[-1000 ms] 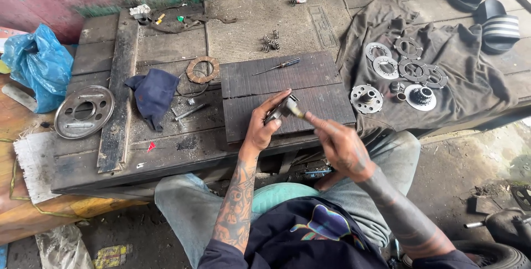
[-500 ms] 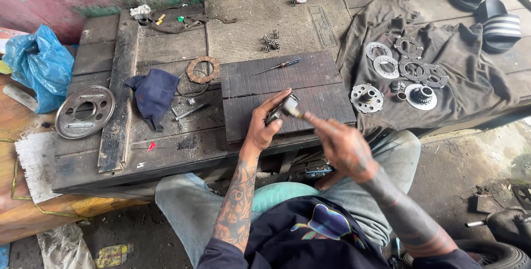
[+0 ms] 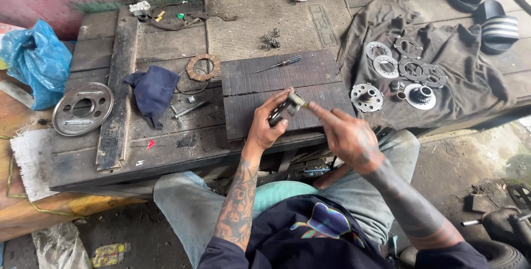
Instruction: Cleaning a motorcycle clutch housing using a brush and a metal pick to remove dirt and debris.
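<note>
Slanting up-right above the tabletop [image 3: 166, 136], a small metal part [image 3: 286, 108] is pinched by the left hand [image 3: 265, 125]; right hand [image 3: 345, 133] fingertips are pressed to its upper end.

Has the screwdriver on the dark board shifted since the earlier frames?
No. The screwdriver lies at the same spot and angle on the dark board, below the small metal parts.

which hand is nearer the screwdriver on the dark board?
Left. The left hand sits just below the screwdriver, gripping a small metal part; the right hand is further off, down to its right.
</note>
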